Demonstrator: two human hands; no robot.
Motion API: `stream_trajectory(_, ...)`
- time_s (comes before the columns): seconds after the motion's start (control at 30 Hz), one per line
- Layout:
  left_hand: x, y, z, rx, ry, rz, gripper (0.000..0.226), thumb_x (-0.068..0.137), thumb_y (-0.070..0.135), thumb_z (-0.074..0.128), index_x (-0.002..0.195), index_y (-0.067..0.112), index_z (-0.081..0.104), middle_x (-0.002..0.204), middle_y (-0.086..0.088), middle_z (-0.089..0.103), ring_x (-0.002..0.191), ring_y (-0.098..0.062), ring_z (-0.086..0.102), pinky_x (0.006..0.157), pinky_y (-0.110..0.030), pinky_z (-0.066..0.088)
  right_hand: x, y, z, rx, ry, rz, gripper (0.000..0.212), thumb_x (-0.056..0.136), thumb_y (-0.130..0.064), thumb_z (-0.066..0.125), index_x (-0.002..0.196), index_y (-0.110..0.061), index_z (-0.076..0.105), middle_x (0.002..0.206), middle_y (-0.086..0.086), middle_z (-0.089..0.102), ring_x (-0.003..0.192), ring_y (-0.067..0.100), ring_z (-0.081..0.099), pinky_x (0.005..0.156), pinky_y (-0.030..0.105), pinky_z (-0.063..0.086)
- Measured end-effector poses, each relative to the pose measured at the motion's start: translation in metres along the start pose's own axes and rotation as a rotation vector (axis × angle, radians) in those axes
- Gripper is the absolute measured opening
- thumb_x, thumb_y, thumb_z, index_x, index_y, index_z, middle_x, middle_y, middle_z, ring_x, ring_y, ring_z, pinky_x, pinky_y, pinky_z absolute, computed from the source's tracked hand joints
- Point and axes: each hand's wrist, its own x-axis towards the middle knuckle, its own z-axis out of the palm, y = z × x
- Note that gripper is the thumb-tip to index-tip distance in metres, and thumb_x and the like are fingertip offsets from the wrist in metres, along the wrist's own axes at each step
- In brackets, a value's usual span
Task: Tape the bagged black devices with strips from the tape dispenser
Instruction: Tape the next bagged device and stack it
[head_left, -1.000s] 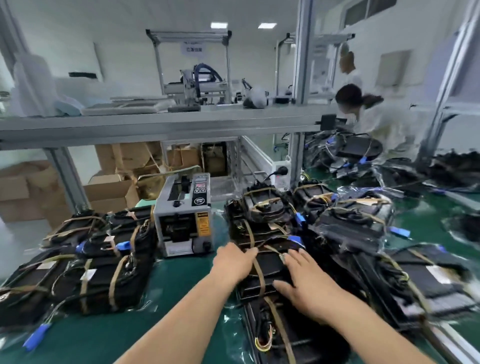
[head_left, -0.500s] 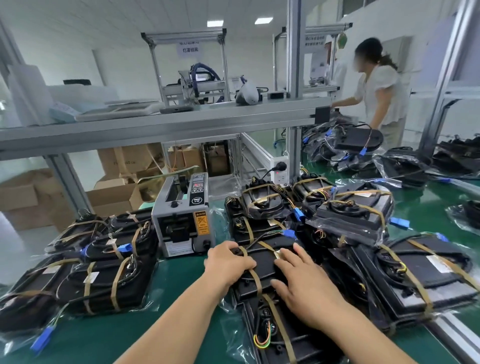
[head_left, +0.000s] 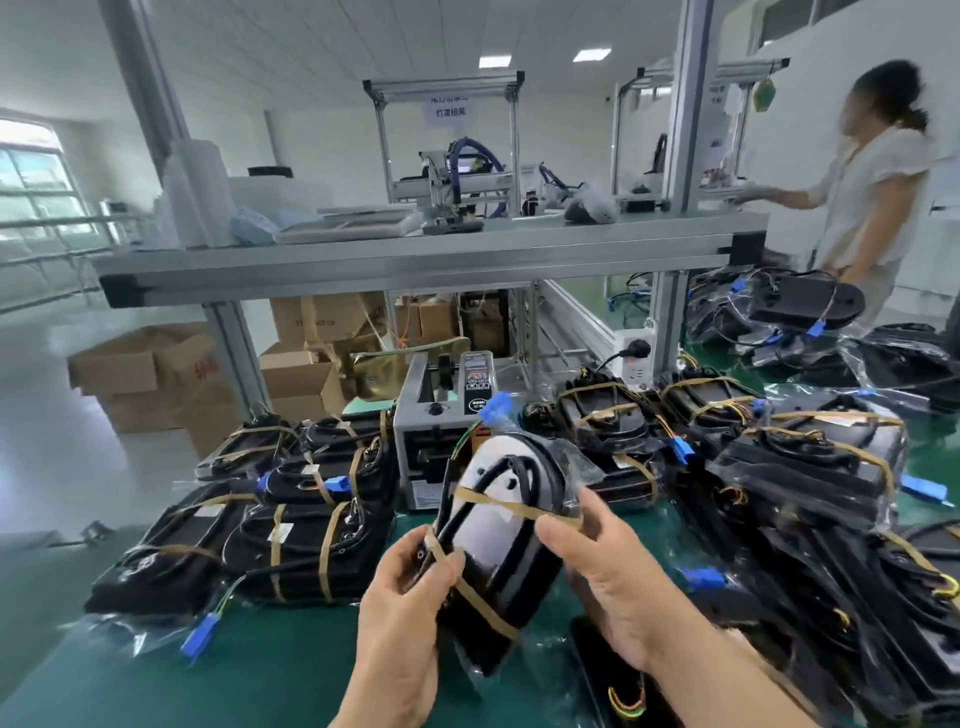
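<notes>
Green bench (head_left: 260, 675), 2 hands (head_left: 400, 613) (head_left: 608, 582) gripping 1 bagged device (head_left: 498, 525); roughly 6 devices (head_left: 291, 540) left.

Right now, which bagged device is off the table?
The bagged device gripped between the left hand and right hand, tilted in front of the tape dispenser; the others lie piled on the green table.

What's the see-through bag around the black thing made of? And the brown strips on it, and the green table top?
The bag looks like thin clear plastic film, glossy: it crinkles and glints around the black device. The strips are probably brown paper-like tape, flat and matt, though they could be plastic tape. The table top seems to be a green rubbery or vinyl mat, smooth with a soft sheen.
</notes>
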Motion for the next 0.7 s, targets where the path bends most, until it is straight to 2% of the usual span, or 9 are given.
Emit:
stream_trajectory(0.07,-0.008,-0.003,-0.009,0.066,0.01,0.063,0.041,0.076,0.004,0.08,0.11,0.022,0.067,0.096,0.001,0.077,0.095,-0.016,0.071,0.087,-0.034,0.054,0.002,0.002,0.014,0.032,-0.042,-0.092,0.091,0.047,-0.04,0.093,0.131,-0.036,0.058,0.128,-0.013,0.068,0.119,0.006,0.063,0.1,0.029,0.052)
stream_trajectory(0.13,-0.013,-0.006,-0.018,0.214,-0.014,0.109,0.051,0.069,0.008,0.088,0.109,0.026,0.063,0.093,0.008,0.075,0.09,-0.005,0.071,0.075,-0.018,0.052,0.003,-0.001,0.023,0.002,-0.049,-0.152,0.082,0.051,-0.032,0.092,0.126,-0.039,0.062,0.117,-0.022,0.07,0.109,-0.002,0.066,0.085,0.022,0.057)
stream_trajectory(0.17,-0.013,-0.008,-0.022,0.283,-0.042,0.116,0.052,0.068,0.005,0.088,0.107,0.027,0.061,0.093,0.009,0.075,0.085,0.0,0.07,0.069,-0.012,0.051,0.003,-0.003,0.027,-0.023,-0.063,-0.17,0.074,0.056,-0.024,0.09,0.124,-0.035,0.064,0.11,-0.022,0.073,0.103,-0.002,0.069,0.076,0.018,0.057)
stream_trajectory(0.23,-0.013,-0.007,-0.03,0.386,-0.079,0.127,0.051,0.069,0.003,0.086,0.103,0.029,0.058,0.102,0.007,0.071,0.085,0.004,0.068,0.065,-0.005,0.048,0.003,-0.006,0.033,-0.095,-0.117,-0.183,0.06,0.063,-0.017,0.085,0.12,-0.026,0.068,0.108,-0.011,0.076,0.1,0.007,0.072,0.074,0.018,0.056)
stream_trajectory(0.33,-0.011,0.011,-0.035,0.529,-0.034,0.279,0.053,0.069,0.016,0.088,0.106,0.039,0.058,0.113,0.012,0.065,0.105,0.001,0.061,0.076,-0.01,0.047,0.004,-0.009,0.035,-0.159,-0.145,-0.191,0.053,0.067,-0.018,0.084,0.118,-0.021,0.069,0.108,-0.005,0.077,0.099,0.012,0.073,0.077,0.019,0.056)
stream_trajectory(0.43,-0.015,0.044,-0.032,0.64,0.011,0.674,0.052,0.072,0.033,0.082,0.115,0.05,0.056,0.117,0.022,0.056,0.114,-0.002,0.055,0.089,-0.018,0.044,0.005,-0.013,0.033,-0.219,-0.175,-0.19,0.046,0.074,-0.019,0.084,0.118,-0.023,0.069,0.108,-0.004,0.077,0.099,0.012,0.073,0.078,0.019,0.056)
stream_trajectory(0.53,-0.016,0.076,-0.021,0.821,-0.081,1.004,0.055,0.076,0.032,0.077,0.125,0.042,0.056,0.125,0.024,0.048,0.123,-0.004,0.049,0.102,-0.011,0.035,0.004,-0.017,0.036,-0.309,-0.213,-0.198,0.043,0.074,-0.029,0.082,0.115,-0.033,0.07,0.11,-0.006,0.076,0.102,0.013,0.072,0.086,0.026,0.057)
stream_trajectory(0.6,-0.011,0.09,-0.017,0.895,-0.17,1.069,0.047,0.081,0.026,0.077,0.124,0.035,0.062,0.131,0.021,0.046,0.13,-0.007,0.043,0.106,-0.01,0.03,0.004,-0.018,0.038,-0.325,-0.235,-0.203,0.041,0.074,-0.029,0.082,0.111,-0.041,0.07,0.11,-0.007,0.076,0.102,0.013,0.072,0.084,0.022,0.056)
stream_trajectory(0.7,-0.006,0.109,-0.014,0.976,-0.345,0.972,0.024,0.082,0.022,0.075,0.103,0.032,0.075,0.126,0.018,0.053,0.131,-0.01,0.042,0.105,-0.013,0.03,0.002,-0.019,0.039,-0.342,-0.248,-0.209,0.041,0.073,-0.029,0.083,0.108,-0.044,0.071,0.107,-0.009,0.076,0.099,0.009,0.072,0.077,0.014,0.053)
